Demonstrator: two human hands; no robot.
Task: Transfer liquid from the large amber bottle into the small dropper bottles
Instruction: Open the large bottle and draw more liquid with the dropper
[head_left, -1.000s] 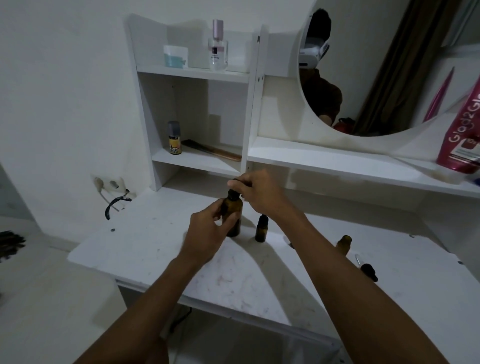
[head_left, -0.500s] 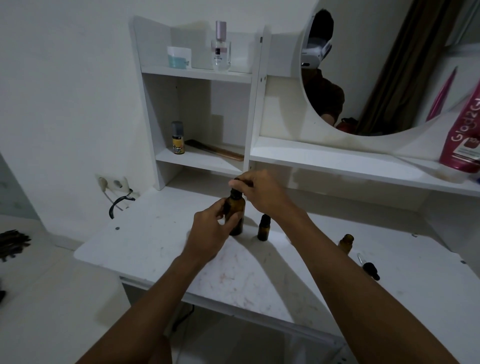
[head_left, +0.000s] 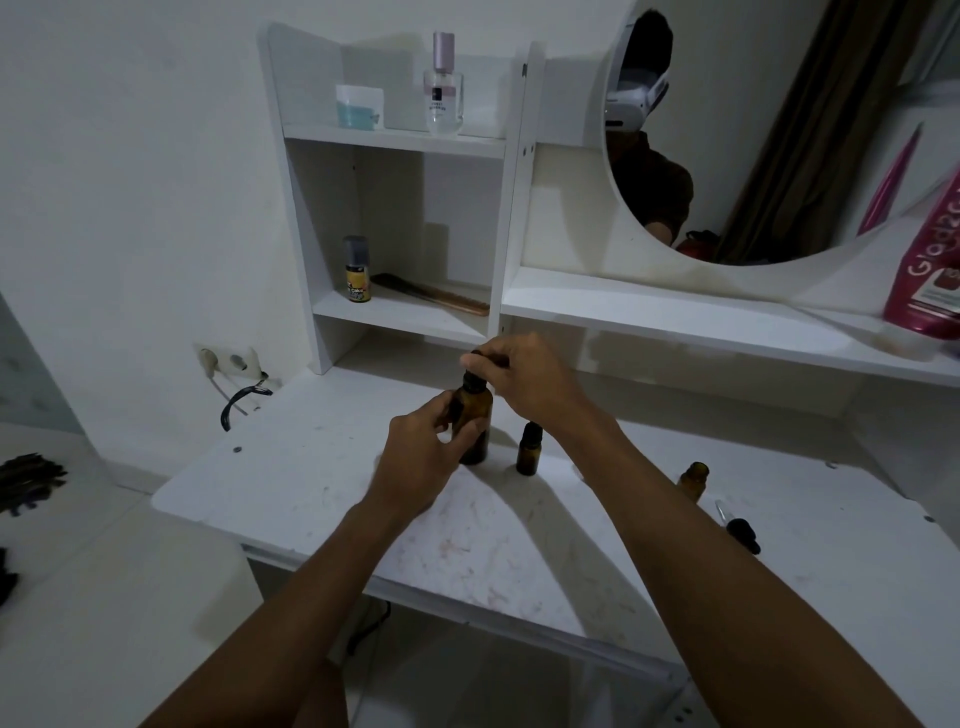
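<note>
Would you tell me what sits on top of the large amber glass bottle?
A black cap, pinched by the right hand, whose fingers cover its top; whether it is screwed on is hidden.

the large bottle (head_left: 475, 418) stands on the surface (head_left: 311, 467), toward its back. the left hand (head_left: 421, 462) holds it from the front-left, and the right hand (head_left: 524, 379) pinches its cap (head_left: 474, 383) from above. just right of the large bottle stands a capped small bottle (head_left: 530, 452). well to its right is an uncapped small bottle (head_left: 694, 478), and farther right and nearer the front lies a dropper (head_left: 742, 534). behind and above the large bottle, a shelf (head_left: 405, 317) carries a can (head_left: 357, 270) and a comb (head_left: 436, 297).
</note>
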